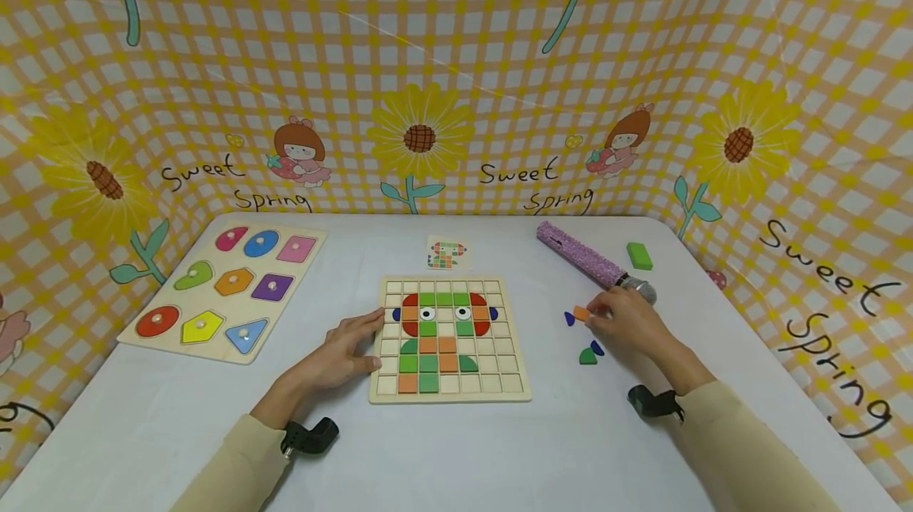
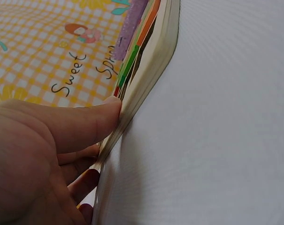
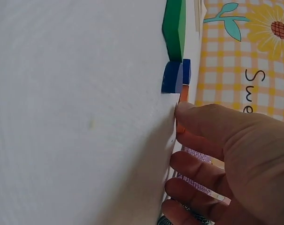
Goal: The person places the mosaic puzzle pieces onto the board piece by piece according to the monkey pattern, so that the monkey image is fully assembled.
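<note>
A wooden grid board (image 1: 499, 395) lies mid-table, with red, green, orange and blue tiles making an animal-like figure with two eyes. My left hand (image 1: 342, 353) rests against its left edge, fingers extended; in the left wrist view the thumb (image 2: 92, 124) touches the board's side. To the right of the board, my right hand (image 1: 631, 323) pinches an orange tile (image 1: 581, 312) between thumb and fingertips. A blue piece (image 1: 569, 319) lies beside that tile. Closer to me are another blue piece (image 1: 597, 348) and a green curved piece (image 1: 587, 357).
A small picture card (image 1: 448, 254) lies behind the board. A glittery purple microphone (image 1: 585, 256) is just beyond my right hand, near a green block (image 1: 639, 256). On the left lies a knobbed shape puzzle (image 1: 250, 349). Patterned cloth (image 1: 421, 52) walls the table's back and sides.
</note>
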The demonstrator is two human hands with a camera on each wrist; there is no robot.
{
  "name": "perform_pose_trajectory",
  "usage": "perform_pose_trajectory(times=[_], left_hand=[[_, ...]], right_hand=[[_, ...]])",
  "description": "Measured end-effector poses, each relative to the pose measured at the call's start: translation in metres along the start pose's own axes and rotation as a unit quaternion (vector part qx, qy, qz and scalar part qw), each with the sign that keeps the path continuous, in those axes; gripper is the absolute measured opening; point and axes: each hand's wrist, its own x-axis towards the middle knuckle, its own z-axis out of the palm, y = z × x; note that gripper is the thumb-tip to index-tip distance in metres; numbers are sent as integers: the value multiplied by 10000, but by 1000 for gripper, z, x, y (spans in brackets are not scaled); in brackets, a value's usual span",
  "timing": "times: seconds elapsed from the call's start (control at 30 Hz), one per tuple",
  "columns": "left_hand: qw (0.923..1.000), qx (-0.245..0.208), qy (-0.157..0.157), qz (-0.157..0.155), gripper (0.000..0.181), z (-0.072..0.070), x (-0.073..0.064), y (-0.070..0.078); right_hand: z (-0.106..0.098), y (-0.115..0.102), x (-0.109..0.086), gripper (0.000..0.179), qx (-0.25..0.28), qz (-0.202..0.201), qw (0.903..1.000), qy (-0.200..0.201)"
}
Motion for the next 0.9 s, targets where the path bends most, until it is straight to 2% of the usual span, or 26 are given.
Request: perform_pose_trajectory(times=[0.17,0.37,0.63,0.9], left_hand=[[10000,-33,11,-37,67,1,1,0],[10000,-13,29,-86,67,2,1,-1],[10000,23,-6,-12,67,2,2,-2],[10000,6,6,-57,67,1,2,-1]], right_hand=[[-2,-5,-4,23,141,-54,9999,56],[-7,-27,-8,24,296,-30,9995,67],[0,-69,-14,21,223,-626,9973,308],[16,-118,-20,20,232,-1078,9938,128]])
